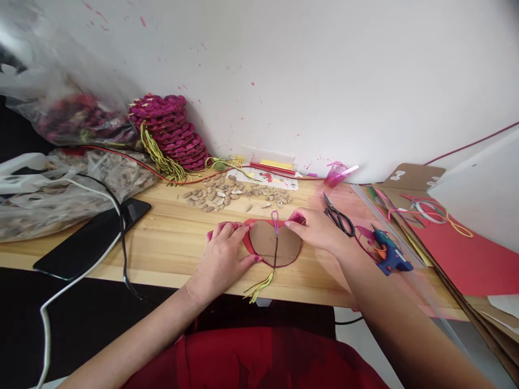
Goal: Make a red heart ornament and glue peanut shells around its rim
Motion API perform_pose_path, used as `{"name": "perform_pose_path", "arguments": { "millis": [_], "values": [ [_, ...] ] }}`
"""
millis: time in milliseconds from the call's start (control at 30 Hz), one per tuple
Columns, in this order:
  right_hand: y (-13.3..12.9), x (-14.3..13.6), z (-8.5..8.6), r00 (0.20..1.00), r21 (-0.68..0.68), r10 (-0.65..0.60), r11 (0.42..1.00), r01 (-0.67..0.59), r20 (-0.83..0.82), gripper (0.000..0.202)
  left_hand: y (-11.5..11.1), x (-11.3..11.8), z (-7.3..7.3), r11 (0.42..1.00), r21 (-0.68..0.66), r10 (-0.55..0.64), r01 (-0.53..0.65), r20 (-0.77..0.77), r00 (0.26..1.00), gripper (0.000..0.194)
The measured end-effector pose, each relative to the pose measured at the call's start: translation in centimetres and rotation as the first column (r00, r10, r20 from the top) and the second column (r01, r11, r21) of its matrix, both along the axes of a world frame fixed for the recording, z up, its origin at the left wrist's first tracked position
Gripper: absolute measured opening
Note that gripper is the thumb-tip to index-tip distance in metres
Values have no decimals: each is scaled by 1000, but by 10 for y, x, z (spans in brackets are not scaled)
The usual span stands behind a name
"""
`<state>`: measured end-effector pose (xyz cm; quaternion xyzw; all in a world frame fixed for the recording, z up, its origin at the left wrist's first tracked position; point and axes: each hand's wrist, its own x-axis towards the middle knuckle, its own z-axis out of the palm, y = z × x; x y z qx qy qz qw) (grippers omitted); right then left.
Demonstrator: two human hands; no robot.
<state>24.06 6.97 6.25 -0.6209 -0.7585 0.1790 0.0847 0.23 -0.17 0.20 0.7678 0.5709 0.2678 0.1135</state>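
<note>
A round brown cardboard disc (263,243) with a dark red rim lies at the wooden table's front edge. Red paper (248,241) shows past its left side. Across the disc runs a dark cord (276,251), with a pink and blue loop at the top and a yellow-green tassel (260,287) hanging at the bottom. My left hand (225,254) grips the red paper and disc at the left, fingers bent and thumb at the lower edge. My right hand (314,227) pinches the upper right rim, its fingertips partly hidden.
Peanut shells (219,193) are spread behind the disc. Black scissors (338,216) and a blue glue gun (391,251) lie right, near a pink cup (335,175). Red sheets (466,248) rest far right. Left are a purple shell stack (170,132), bags (97,173) and cables (117,202).
</note>
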Motion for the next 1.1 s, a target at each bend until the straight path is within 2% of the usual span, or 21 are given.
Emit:
{"name": "perform_pose_path", "arguments": {
  "millis": [100, 267, 433, 633, 733, 867, 967, 1100],
  "values": [
    [-16, 2, 3, 999, 4, 36, 999, -36, -5, 41, 1, -4, 0, 999, 21, -24, 24, 41, 999, 57],
    [-38, 7, -1, 989, 60, 150, 987, -149, -4, 66, 19, -11, 8, 999, 43, 3, -8, 102, 995, 32],
    [-37, 11, -9, 983, 88, 186, 979, -185, -3, 70, 43, -2, 25, 991, -118, 53, -56, -31, 998, 19],
    [-33, 15, -19, 983, 101, 179, 979, -175, -37, 73, 50, 5, 38, 974, -210, 83, -82, -3, 997, 9],
    [-33, 17, -23, 983, 104, 168, 982, -160, -70, 73, 49, 4, 37, 966, -249, 79, -64, 49, 996, 9],
    [-37, 15, -23, 983, 91, 146, 986, -137, -107, 72, 50, 1, 33, 967, -251, 76, -49, 99, 992, 22],
    [-38, 14, -20, 984, 91, 147, 986, -138, -101, 73, 53, -3, 30, 972, -225, 90, -69, 88, 992, 26],
    [-36, 12, -17, 989, 70, 138, 988, -135, -51, 79, 58, -4, 30, 974, -214, 88, -79, 30, 996, 21]
  ]
}}
